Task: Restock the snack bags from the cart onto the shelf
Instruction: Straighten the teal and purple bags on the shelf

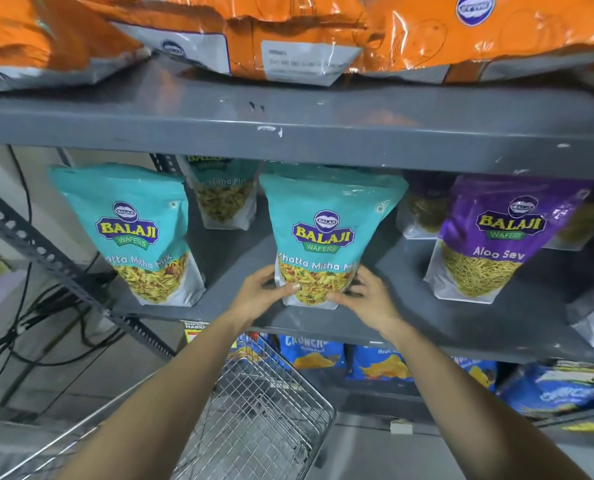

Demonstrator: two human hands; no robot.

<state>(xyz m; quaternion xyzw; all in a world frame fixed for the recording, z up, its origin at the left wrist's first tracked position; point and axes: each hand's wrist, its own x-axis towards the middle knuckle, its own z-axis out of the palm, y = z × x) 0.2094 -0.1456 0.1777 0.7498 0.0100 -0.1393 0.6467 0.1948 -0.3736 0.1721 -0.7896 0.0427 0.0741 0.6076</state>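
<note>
On the grey shelf [427,327], above the wire cart [264,410], we see a teal snack bag [326,237] standing upright between another teal bag [129,233] and a purple bag [496,244], its base clasped by our left hand [257,296] and right hand [368,296].

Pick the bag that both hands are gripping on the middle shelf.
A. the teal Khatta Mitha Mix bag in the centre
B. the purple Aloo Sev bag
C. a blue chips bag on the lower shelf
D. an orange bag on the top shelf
A: the left hand and right hand clasp the bottom corners of the centre teal Khatta Mitha Mix bag, standing upright on the grey shelf.
</note>
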